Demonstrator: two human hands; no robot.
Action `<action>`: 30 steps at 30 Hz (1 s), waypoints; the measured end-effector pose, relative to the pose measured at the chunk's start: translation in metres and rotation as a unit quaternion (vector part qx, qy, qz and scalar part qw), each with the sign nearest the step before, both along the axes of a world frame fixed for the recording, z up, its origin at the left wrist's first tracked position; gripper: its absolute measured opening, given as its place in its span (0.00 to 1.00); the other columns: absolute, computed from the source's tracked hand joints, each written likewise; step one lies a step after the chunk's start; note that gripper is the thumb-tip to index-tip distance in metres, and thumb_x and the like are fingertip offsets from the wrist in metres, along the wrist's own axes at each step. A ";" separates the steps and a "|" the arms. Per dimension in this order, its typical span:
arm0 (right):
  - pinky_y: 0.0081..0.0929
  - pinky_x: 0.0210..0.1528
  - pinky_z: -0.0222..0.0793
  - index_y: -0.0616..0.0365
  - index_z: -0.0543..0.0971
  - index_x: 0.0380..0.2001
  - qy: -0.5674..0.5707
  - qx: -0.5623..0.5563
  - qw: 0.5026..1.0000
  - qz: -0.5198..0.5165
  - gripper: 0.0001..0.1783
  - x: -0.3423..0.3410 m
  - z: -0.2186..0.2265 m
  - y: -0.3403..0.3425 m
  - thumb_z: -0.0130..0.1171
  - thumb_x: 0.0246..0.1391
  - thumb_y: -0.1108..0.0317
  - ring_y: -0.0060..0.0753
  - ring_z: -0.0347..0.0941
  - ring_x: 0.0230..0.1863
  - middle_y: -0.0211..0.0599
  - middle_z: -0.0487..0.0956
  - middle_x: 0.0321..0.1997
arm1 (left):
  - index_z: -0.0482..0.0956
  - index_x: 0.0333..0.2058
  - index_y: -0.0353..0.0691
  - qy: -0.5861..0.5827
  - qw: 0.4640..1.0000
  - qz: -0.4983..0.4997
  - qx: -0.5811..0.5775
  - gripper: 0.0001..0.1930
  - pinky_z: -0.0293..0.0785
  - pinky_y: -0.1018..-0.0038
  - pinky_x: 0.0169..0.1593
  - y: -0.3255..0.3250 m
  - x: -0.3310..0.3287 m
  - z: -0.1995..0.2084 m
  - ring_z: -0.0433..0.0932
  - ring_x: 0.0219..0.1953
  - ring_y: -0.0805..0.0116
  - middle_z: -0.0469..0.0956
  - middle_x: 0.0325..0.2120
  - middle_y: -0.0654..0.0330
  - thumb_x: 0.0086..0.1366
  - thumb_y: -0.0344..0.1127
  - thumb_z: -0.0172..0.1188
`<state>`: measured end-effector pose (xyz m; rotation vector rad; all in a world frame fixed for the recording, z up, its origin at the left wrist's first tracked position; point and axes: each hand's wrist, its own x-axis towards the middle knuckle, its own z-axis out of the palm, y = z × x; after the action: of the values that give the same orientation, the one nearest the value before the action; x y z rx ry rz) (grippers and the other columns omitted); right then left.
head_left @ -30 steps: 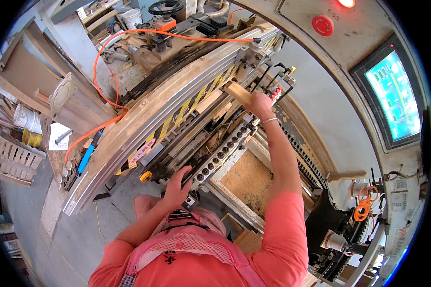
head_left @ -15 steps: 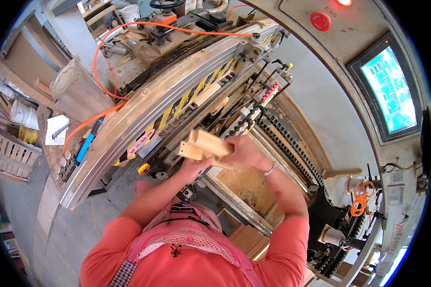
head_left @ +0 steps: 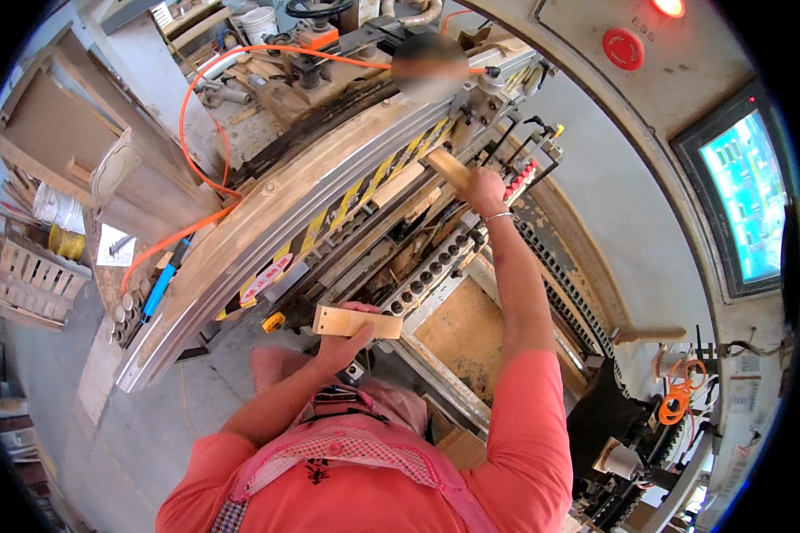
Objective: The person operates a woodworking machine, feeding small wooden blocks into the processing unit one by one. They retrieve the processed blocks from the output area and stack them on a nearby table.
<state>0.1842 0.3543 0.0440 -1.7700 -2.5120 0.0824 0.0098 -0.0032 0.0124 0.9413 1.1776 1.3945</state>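
Close to my body, my left hand [head_left: 340, 348] grips a pale wooden block [head_left: 361, 323] with small drilled holes near its left end. The thumb lies across the block's face. My right arm is stretched far forward over the machine. At its end my right hand [head_left: 484, 190] is closed on a second wooden block [head_left: 450, 167], held by its near end. That block is just beside the machine's rail with yellow and black stripes [head_left: 364, 197]; whether it touches anything there I cannot tell.
A row of round black fittings [head_left: 431, 274] runs beside a dusty wooden bed [head_left: 462, 333]. An orange hose [head_left: 182, 124] loops over the long curved beam at left. A lit screen [head_left: 745, 195] and a red emergency button [head_left: 623, 49] are at right. A blue-handled tool [head_left: 162, 282] lies at left.
My hands, which were together with the wooden pieces, have parted. The right one has moved forward with one block; the left has stayed near my body with the other.
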 end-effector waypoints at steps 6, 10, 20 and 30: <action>0.35 0.42 0.72 0.59 0.79 0.29 0.014 0.013 1.000 0.009 0.24 0.000 0.011 -0.016 0.68 0.33 0.50 0.42 0.75 0.40 0.42 0.78 0.33 | 0.64 0.44 0.36 0.043 0.999 0.004 0.022 0.15 0.68 0.72 0.50 -0.002 0.001 -0.006 0.71 0.46 0.68 0.71 0.45 0.53 0.58 0.22 0.54; 0.35 0.42 0.72 0.59 0.79 0.27 0.005 0.011 1.000 0.002 0.25 0.005 0.014 -0.020 0.67 0.35 0.46 0.43 0.73 0.41 0.40 0.79 0.33 | 0.64 0.44 0.36 0.089 0.995 -0.011 0.040 0.15 0.67 0.71 0.52 0.000 0.000 -0.001 0.71 0.47 0.67 0.71 0.45 0.53 0.58 0.22 0.53; 0.37 0.39 0.73 0.59 0.79 0.27 0.038 0.055 0.997 0.025 0.25 0.011 0.002 -0.017 0.65 0.36 0.47 0.42 0.71 0.42 0.41 0.78 0.30 | 0.64 0.43 0.37 0.024 1.000 0.000 0.014 0.14 0.66 0.71 0.53 0.000 0.002 -0.002 0.71 0.47 0.66 0.72 0.44 0.51 0.58 0.20 0.52; 0.35 0.41 0.73 0.60 0.80 0.29 0.021 0.048 0.998 0.020 0.25 0.000 0.003 -0.012 0.66 0.37 0.48 0.42 0.71 0.44 0.40 0.79 0.30 | 0.63 0.43 0.37 0.020 1.000 -0.003 -0.012 0.14 0.66 0.70 0.53 -0.001 0.003 0.002 0.70 0.48 0.66 0.71 0.45 0.51 0.59 0.21 0.52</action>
<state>0.1844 0.3419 0.0467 -1.6642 -2.4790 0.0004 0.0130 -0.0042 0.0148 0.9597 1.2187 1.3597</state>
